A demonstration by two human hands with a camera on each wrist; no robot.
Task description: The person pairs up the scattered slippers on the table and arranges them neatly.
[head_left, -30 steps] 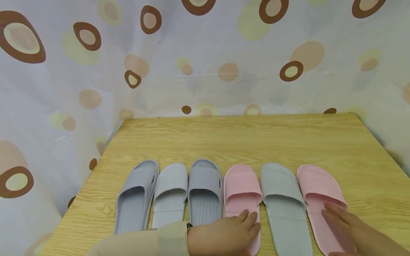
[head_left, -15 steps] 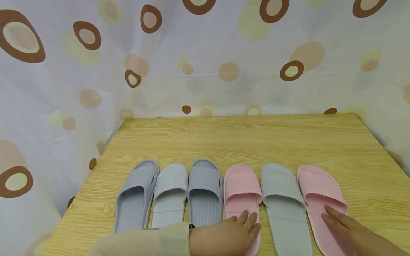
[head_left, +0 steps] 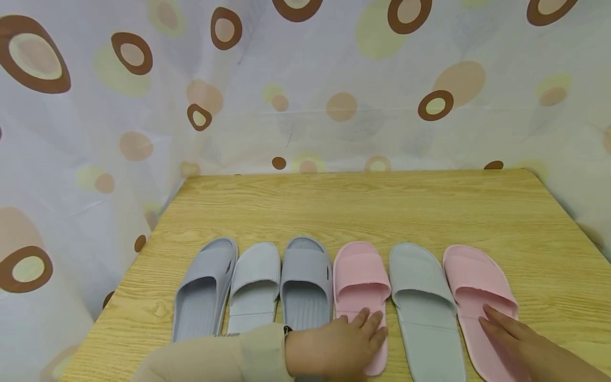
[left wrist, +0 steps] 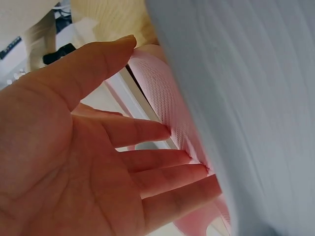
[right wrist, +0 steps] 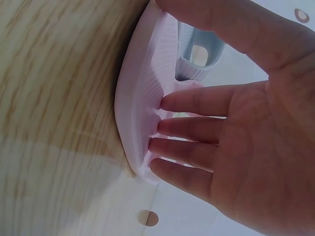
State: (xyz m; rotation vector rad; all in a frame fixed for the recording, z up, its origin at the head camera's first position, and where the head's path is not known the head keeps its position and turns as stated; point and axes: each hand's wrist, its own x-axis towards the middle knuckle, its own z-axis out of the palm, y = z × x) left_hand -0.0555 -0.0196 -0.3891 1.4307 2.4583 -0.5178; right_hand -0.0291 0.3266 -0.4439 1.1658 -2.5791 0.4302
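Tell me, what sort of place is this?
Probably a screened-off indoor work area: patterned sheeting hangs behind and beside a wood-grain table, where six slippers lie in a row.

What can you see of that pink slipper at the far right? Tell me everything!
The pink slipper has a finely ribbed strap and a creased footbed, apparently soft plastic or foam. It lies sole down on the wooden table beside a pale gray slipper, toe forward and angled left. The head view cuts off its heel. The right hand touches it.

Room beyond slippers point(head_left: 361, 269) (tight row)
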